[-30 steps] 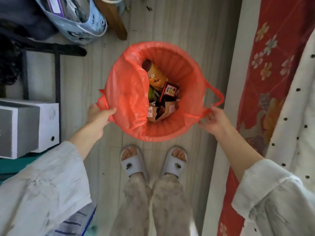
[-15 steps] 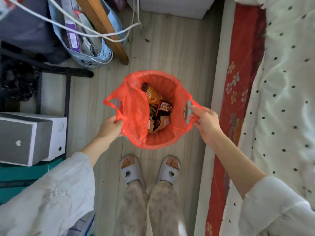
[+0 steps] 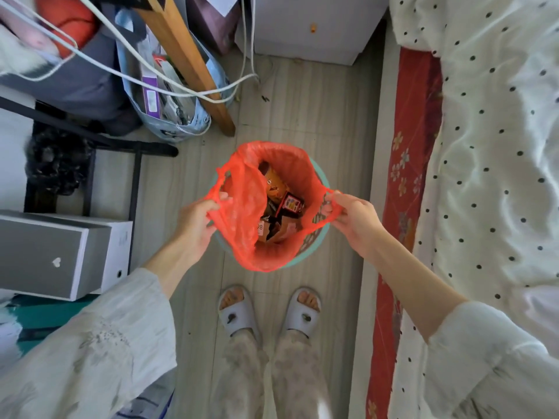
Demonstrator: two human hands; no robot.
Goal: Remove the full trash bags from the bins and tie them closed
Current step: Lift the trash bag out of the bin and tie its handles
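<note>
We see the bed on our right, then the red trash bag sitting in the teal bin on the floor before our slippers. Our left hand and right hand each pinch a bag handle.

your orange trash bag gapes open, full of wrappers, its lower part inside the teal bin, handles raised above the bin's rim

Only "98", seen upside down, reads on a brown carton among the trash.
</note>
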